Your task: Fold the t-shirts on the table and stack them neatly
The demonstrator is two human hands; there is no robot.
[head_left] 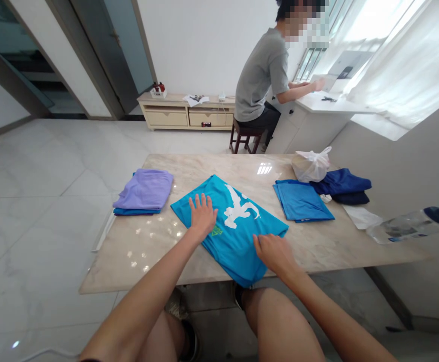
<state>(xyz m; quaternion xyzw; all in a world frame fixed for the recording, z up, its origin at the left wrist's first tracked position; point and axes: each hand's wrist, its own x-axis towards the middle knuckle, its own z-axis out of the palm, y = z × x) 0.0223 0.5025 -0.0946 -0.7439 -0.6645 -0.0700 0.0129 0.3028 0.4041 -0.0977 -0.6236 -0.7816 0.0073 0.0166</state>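
Observation:
A folded turquoise T-shirt (238, 254) with a white print and a small green mark lies slantwise on the marble-look table (155, 266). One corner of it hangs over the front edge. My left hand (203, 216) rests flat on its left part, fingers spread. At its lower right side, my right hand (276, 251) has its fingers curled onto the cloth edge; the fingertips are partly hidden. Left of the shirt sits a stack with a folded lilac garment (144, 188) over a blue one (136, 212). To the right lies a folded blue garment (302, 200).
Beyond the blue garment are a knotted white plastic bag (310, 165) and a crumpled dark blue cloth (343, 183). A clear bottle (404, 227) lies at the right near white paper (361, 217). Another person (262, 75) sits on a stool by the window.

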